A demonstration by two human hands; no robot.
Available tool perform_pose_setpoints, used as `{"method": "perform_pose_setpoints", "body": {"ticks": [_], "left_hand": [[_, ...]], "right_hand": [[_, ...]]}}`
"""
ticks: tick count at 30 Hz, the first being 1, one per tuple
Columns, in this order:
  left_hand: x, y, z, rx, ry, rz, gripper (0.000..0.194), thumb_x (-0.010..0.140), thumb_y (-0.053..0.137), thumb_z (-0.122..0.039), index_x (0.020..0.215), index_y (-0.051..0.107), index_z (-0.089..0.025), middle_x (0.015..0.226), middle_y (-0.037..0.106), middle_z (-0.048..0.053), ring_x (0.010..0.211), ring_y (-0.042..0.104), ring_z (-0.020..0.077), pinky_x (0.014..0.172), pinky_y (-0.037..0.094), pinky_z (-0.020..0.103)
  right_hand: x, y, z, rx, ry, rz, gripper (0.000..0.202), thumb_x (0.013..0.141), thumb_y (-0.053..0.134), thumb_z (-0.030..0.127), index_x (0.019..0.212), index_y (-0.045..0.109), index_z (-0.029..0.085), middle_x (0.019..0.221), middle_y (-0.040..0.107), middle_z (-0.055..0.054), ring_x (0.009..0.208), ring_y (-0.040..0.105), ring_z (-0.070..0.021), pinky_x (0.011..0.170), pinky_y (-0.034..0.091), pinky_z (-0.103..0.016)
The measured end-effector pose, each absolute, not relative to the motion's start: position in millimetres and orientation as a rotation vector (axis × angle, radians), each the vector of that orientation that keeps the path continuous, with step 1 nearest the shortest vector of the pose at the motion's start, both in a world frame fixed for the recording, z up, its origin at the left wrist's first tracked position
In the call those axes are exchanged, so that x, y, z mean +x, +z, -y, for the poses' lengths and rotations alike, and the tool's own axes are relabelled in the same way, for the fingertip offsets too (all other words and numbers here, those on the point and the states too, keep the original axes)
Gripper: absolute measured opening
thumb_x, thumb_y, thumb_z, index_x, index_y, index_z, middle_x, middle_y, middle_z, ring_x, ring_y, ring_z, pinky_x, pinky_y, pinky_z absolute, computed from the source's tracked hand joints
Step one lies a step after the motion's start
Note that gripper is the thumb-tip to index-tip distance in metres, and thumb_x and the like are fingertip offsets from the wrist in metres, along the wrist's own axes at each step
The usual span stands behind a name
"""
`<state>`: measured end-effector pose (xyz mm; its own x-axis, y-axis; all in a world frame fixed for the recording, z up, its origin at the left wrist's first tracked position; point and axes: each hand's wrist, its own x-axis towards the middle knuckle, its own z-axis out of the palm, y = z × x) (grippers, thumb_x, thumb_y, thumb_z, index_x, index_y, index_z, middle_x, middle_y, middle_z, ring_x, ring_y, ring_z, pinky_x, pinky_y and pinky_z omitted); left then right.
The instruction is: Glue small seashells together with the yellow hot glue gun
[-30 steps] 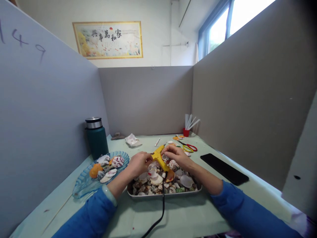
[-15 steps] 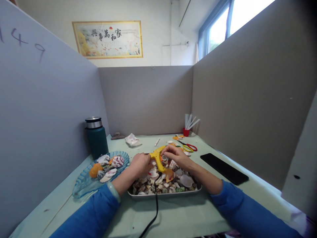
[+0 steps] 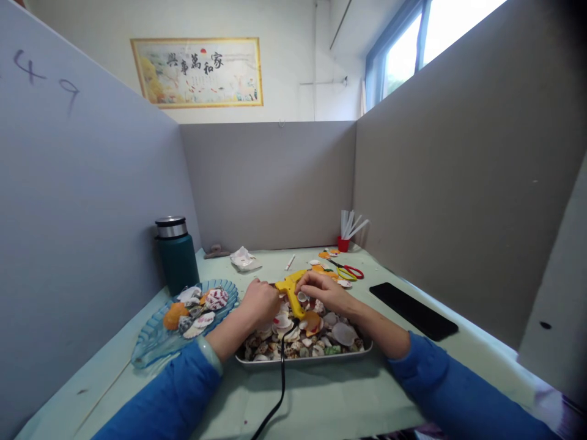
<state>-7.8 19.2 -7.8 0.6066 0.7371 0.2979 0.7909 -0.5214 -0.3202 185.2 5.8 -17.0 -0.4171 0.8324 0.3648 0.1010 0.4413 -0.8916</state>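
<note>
A yellow glue gun [image 3: 290, 289] sits over a shallow tray [image 3: 302, 362] heaped with seashells [image 3: 316, 342]. Its front end points left and its handle slants towards me. My left hand [image 3: 262, 299] is closed at the front end of the gun, knuckles up. Its fingertips are hidden, so what they hold cannot be made out. On the other side, my right hand [image 3: 324, 291] has its fingers curled together close beside the gun's handle. A small pale round thing [image 3: 301, 297] shows under those fingertips; whether they grip it is unclear. A black cord [image 3: 283, 373] runs from the handle towards me.
At left are a blue glass dish [image 3: 147, 342] of shells and a green bottle [image 3: 178, 263]. Scissors [image 3: 347, 271], a red cup [image 3: 343, 244] of white sticks and crumpled white paper [image 3: 245, 260] lie farther back. A black phone-like slab [image 3: 413, 310] is at right.
My left hand has tilted a little, its knuckles slightly higher. The right fingers have edged left against the gun. The cord has swung a little left; the view has shifted slightly.
</note>
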Motion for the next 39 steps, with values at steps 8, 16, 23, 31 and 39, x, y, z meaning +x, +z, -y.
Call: {"method": "perform_pose_setpoints", "body": {"ticks": [8, 16, 23, 31, 39], "left_hand": [[-11, -7, -13, -2.36, -0.372, 1.403, 0.027, 0.086, 0.035, -0.024, 0.09, 0.059, -0.012, 0.077, 0.068, 0.013, 0.07, 0.064, 0.0231, 0.067, 0.04, 0.032], [-13, -12, -16, -2.776, -0.888, 1.635, 0.026, 0.089, 0.033, -0.035, 0.085, 0.052, -0.019, 0.061, 0.063, 0.0, 0.052, 0.058, 0.0126, 0.054, 0.036, 0.021], [-8, -15, -13, -2.68, -0.94, 1.607, 0.02, 0.082, 0.046, -0.029, 0.098, 0.052, -0.019, 0.065, 0.063, 0.0, 0.061, 0.059, 0.0145, 0.058, 0.036, 0.022], [-4, -18, -11, -2.655, -0.871, 1.531, 0.021, 0.081, 0.046, -0.028, 0.099, 0.05, -0.017, 0.065, 0.061, 0.002, 0.061, 0.058, 0.0156, 0.054, 0.032, 0.022], [-2, -17, -9, -2.649, -0.765, 1.503, 0.041, 0.082, 0.045, -0.028, 0.121, 0.041, -0.016, 0.077, 0.066, 0.005, 0.072, 0.062, 0.0186, 0.062, 0.038, 0.024]], "right_hand": [[187, -25, -9, -0.897, 0.836, 2.044, 0.013, 0.082, 0.052, 0.026, 0.084, 0.058, 0.015, 0.073, 0.059, 0.0, 0.06, 0.052, -0.0092, 0.052, 0.041, -0.018], [185, -25, -9, -0.867, 0.86, 1.956, 0.01, 0.083, 0.052, 0.027, 0.082, 0.053, 0.016, 0.066, 0.054, 0.003, 0.052, 0.05, -0.008, 0.048, 0.039, -0.019], [185, -21, -6, -0.935, 0.417, 2.059, 0.005, 0.078, 0.055, 0.018, 0.076, 0.059, 0.015, 0.07, 0.057, 0.001, 0.06, 0.049, -0.0093, 0.054, 0.037, -0.019], [182, -18, -2, -0.867, 0.206, 2.092, 0.005, 0.076, 0.055, 0.013, 0.071, 0.056, 0.015, 0.073, 0.055, -0.001, 0.065, 0.049, -0.0107, 0.059, 0.038, -0.021], [180, -19, -2, -0.852, 0.066, 2.182, 0.006, 0.074, 0.056, 0.012, 0.07, 0.054, 0.016, 0.074, 0.055, -0.002, 0.068, 0.048, -0.0126, 0.062, 0.037, -0.023]]}}
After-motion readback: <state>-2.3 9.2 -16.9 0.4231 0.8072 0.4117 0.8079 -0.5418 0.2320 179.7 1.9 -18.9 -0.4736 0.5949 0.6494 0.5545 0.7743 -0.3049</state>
